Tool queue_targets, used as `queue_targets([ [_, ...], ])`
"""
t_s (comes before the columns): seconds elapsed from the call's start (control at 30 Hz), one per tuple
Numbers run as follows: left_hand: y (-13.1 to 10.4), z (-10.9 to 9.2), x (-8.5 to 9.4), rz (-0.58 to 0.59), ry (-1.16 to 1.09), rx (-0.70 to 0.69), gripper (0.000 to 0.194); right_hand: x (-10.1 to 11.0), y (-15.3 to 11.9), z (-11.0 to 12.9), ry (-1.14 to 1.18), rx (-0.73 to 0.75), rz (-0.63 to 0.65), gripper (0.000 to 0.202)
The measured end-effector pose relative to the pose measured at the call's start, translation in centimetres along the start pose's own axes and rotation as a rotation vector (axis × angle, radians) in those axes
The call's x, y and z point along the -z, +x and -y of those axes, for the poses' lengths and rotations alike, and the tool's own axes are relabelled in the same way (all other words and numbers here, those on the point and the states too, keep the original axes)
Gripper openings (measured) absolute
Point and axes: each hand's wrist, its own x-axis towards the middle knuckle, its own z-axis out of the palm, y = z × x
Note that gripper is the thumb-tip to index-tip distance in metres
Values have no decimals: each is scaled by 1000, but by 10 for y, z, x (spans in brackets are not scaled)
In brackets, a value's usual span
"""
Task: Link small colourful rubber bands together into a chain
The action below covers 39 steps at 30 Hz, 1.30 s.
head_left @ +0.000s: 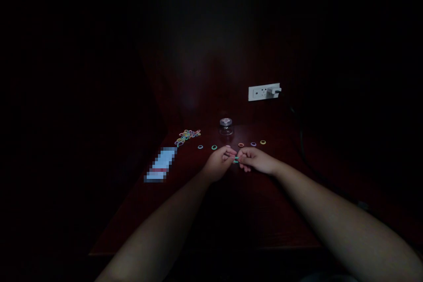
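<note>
A small green hair tie (236, 159) is stretched between my two hands, just above the dark red table. My left hand (219, 163) pinches its left side, and my right hand (254, 160) pinches its right side. Just beyond them lies a row of single hair ties: a blue one (200, 146), a green one (214, 147), a pink one (228, 146) partly behind my left fingers, an orange one (241, 145), a purple one (253, 144) and a yellow one (263, 142).
Many-coloured hair ties (187, 136) lie in a pile at the back left. A clear lidded jar (226, 127) stands at the back. A blurred-out flat, bright object (161, 165) lies left. On the wall, a socket (264, 92) holds a plug, with a dark cable (301, 136) running down the right.
</note>
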Motion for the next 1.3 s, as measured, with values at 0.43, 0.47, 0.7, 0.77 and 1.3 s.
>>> queue_targets([
  [0.43, 1, 1, -2, 18, -151, 97, 19, -8, 2, -2, -9, 9, -64, 32],
  [0.47, 1, 1, -1, 19, -144, 108, 18, -8, 1, -2, -12, 12, -70, 32],
  [0.7, 0, 1, 0, 55, -90, 175, 7, 2, 0, -3, 28, 5, -23, 27],
  [0.77, 0, 1, -1, 53, -100, 176, 5, 3, 0, -4, 41, 11, -3, 24],
  [1.3, -1, -5, -1, 65, -325, 302, 22, -7, -6, 9, -328, 331, -300, 15],
])
